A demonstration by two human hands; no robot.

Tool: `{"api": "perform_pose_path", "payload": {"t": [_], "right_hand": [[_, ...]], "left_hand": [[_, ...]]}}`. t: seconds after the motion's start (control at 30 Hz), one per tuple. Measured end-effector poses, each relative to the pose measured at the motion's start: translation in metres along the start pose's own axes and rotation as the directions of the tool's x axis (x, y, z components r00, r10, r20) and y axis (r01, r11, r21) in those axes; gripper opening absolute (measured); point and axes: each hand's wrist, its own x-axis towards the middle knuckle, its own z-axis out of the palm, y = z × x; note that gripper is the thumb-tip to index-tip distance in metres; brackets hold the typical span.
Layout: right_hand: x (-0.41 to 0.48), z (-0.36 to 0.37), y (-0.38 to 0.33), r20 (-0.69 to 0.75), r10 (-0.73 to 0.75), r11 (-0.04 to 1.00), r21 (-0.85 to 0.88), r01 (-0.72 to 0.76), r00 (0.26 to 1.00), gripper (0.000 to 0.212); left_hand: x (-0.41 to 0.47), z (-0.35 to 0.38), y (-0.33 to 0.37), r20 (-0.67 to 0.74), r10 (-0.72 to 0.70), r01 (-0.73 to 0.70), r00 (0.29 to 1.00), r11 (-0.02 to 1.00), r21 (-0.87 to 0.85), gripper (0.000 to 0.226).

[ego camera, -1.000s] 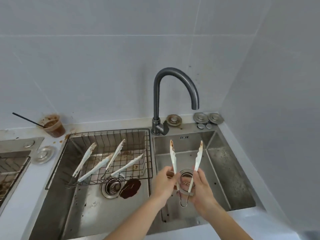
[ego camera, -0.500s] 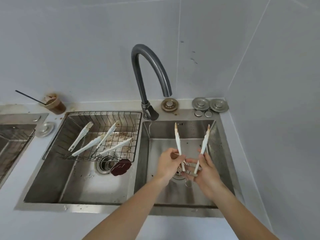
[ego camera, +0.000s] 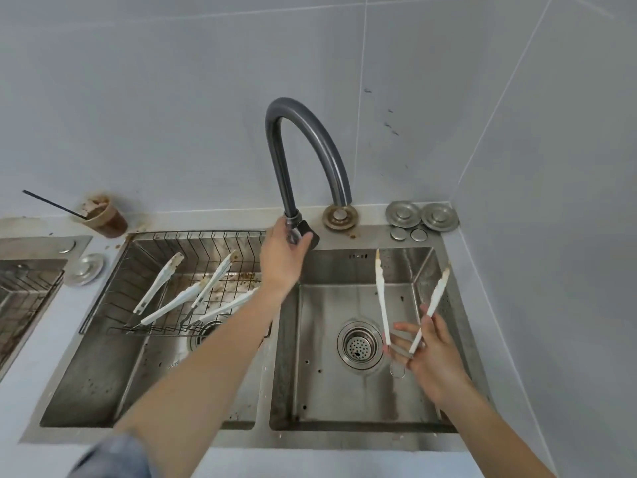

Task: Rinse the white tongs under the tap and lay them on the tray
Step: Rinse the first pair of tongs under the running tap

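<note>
My right hand (ego camera: 432, 353) holds a pair of white tongs (ego camera: 381, 298) near their hinge, over the right sink basin (ego camera: 320, 391). The tongs spread open, tips pointing away from me and stained brown. My left hand (ego camera: 284, 251) reaches to the base of the dark curved tap (ego camera: 303, 146) and closes around its lever. No water runs from the spout. A wire rack tray (ego camera: 144, 270) sits across the back of the left basin and carries two more white tongs (ego camera: 179, 291).
A dirty cup with a black straw (ego camera: 103, 217) stands on the counter at the back left. Metal drain plugs and caps (ego camera: 422, 215) lie behind the right basin. A round strainer (ego camera: 358, 343) sits in the right basin's floor. A wall closes in at the right.
My left hand let go of the tongs and moved up and left to the tap lever. My right hand alone now holds the tongs, shifted right. The view came closer.
</note>
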Motion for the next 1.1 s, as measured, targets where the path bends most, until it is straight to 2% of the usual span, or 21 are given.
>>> {"api": "perform_pose_path", "payload": {"t": [0.13, 0.23, 0.47, 0.73, 1.1], "right_hand": [[-0.002, -0.008, -0.007, -0.048, -0.038, 0.999, -0.001, 0.038, 0.998, 0.03], [-0.002, -0.016, -0.01, -0.085, -0.054, 0.998, 0.007, 0.054, 0.995, 0.027], [0.001, -0.023, -0.01, -0.125, -0.062, 0.998, -0.006, 0.062, 0.99, 0.023], [0.003, -0.025, -0.009, -0.114, -0.058, 0.998, -0.035, 0.054, 0.992, 0.023], [0.006, -0.022, -0.013, -0.104, -0.057, 0.997, -0.051, 0.052, 0.993, 0.026]], "left_hand": [[0.032, 0.007, 0.002, 0.128, 0.044, -0.062, 0.991, 0.988, 0.141, 0.035], [0.034, 0.015, -0.001, 0.089, 0.028, -0.035, 0.996, 0.996, 0.083, 0.024], [0.027, 0.022, -0.002, 0.028, 0.007, -0.01, 1.0, 0.993, 0.116, 0.025], [0.01, 0.034, -0.006, -0.011, 0.104, -0.1, 0.994, 0.973, 0.206, 0.024], [0.011, 0.032, -0.006, 0.018, 0.118, -0.119, 0.993, 0.968, 0.221, 0.026]]}}
